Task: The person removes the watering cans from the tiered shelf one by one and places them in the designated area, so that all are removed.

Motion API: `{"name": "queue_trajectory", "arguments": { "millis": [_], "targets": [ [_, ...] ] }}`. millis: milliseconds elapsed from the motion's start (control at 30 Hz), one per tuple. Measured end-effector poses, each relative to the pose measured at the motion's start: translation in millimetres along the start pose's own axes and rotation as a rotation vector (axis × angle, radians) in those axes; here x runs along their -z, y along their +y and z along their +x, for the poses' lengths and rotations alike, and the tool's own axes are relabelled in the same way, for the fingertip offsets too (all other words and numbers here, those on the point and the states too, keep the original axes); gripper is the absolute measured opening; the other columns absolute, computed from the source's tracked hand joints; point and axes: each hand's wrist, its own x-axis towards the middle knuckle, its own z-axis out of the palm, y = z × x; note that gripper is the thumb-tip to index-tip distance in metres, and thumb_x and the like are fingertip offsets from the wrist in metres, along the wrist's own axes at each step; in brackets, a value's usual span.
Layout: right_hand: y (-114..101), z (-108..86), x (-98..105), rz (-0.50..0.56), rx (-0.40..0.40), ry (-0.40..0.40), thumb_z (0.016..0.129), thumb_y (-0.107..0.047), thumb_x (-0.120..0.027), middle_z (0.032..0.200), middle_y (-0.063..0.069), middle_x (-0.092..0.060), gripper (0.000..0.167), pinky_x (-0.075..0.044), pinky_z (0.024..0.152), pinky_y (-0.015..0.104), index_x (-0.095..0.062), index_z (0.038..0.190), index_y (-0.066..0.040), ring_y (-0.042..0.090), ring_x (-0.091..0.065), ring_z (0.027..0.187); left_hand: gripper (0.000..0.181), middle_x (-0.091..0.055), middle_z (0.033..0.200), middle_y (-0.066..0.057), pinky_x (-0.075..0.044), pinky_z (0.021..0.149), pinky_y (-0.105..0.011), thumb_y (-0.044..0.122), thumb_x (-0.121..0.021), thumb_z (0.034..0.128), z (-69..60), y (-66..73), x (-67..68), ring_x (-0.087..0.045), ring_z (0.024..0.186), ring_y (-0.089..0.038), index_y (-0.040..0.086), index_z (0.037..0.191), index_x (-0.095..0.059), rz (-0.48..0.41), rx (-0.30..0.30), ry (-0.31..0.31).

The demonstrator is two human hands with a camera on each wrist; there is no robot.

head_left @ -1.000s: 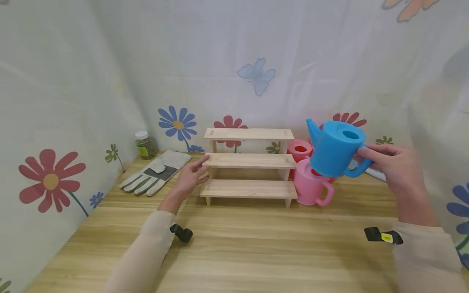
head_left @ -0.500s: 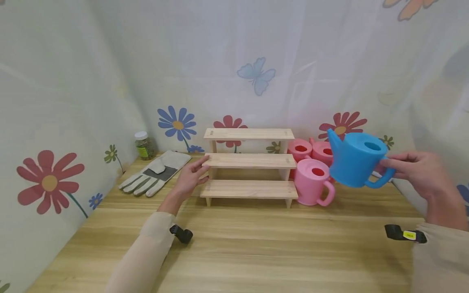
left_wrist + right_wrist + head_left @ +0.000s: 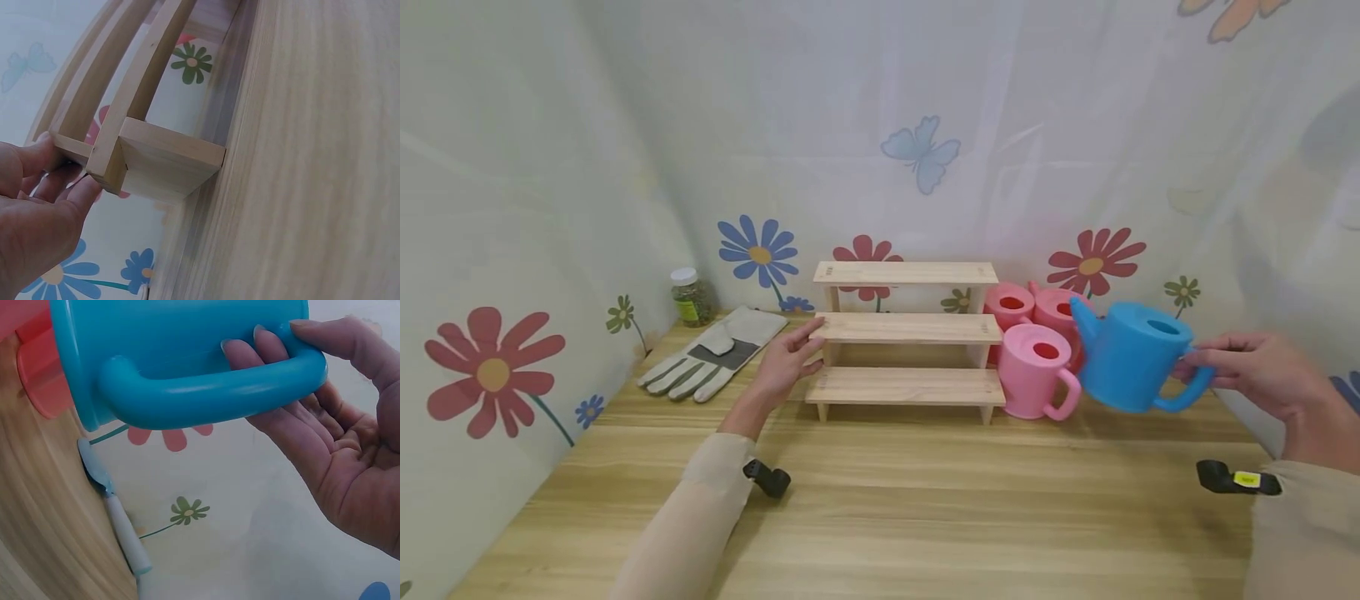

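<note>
In the head view my right hand (image 3: 1255, 367) grips the handle of a blue watering can (image 3: 1133, 358), its spout pointing left. Fingers and thumb wrap the upper handle in the right wrist view; whether the can's base touches the table, I cannot tell. Just left of it stand a light pink watering can (image 3: 1036, 375) and two redder pink ones (image 3: 1009, 298) behind, partly hidden. My left hand (image 3: 784, 362) holds the left end of a three-tier wooden shelf (image 3: 910, 329), with fingertips at the ends of its middle and lower boards (image 3: 106, 169).
A grey and white work glove (image 3: 715, 354) lies left of the shelf, near a white-capped jar (image 3: 691, 298). Beyond the blue can, a trowel (image 3: 119, 519) lies along the wall. A flowered cloth (image 3: 820, 108) hangs behind the wooden table (image 3: 925, 508).
My right hand has moved right and down with the blue watering can, from above the pink cans to beside them. The left hand has stayed at the shelf.
</note>
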Motion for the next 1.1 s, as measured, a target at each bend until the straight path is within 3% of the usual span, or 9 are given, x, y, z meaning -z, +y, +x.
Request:
{"name": "queue_trajectory", "arguments": {
  "millis": [367,767,1100],
  "targets": [
    [20.9,7.5,-3.4,0.195,-0.011,-0.134,0.101,0.004,-0.056,0.093,0.012,-0.076,0.02,-0.059,0.076,0.025,-0.075,0.099,0.002,0.021,-0.074,0.089,0.053,-0.024,0.164,-0.005,-0.044,0.107,-0.046,0.02,-0.055,0.1044,0.5,0.7,0.5,-0.032,0.145,-0.026,0.013,0.155,-0.04,0.006,0.006,0.004],
    [41.1,15.6,-7.7,0.209,-0.07,-0.254,0.102,0.001,-0.055,0.1,0.012,-0.076,0.021,-0.059,0.083,0.03,-0.075,0.107,0.002,0.026,-0.073,0.097,0.052,-0.024,0.163,-0.006,-0.042,0.108,-0.047,0.019,-0.055,0.1049,0.1,3.9,1.1,-0.032,0.144,-0.027,0.013,0.155,-0.04,-0.002,0.009,0.004],
    [44.6,19.8,-14.5,0.16,-0.157,-0.262,0.101,-0.008,-0.061,0.103,0.008,-0.076,0.017,-0.059,0.085,0.032,-0.077,0.107,-0.007,0.025,-0.072,0.1,0.053,-0.027,0.162,-0.01,-0.042,0.108,-0.048,0.023,-0.056,0.1044,-0.7,0.0,2.1,-0.033,0.144,-0.028,0.015,0.155,-0.041,0.026,0.008,-0.005]
  ]
}}
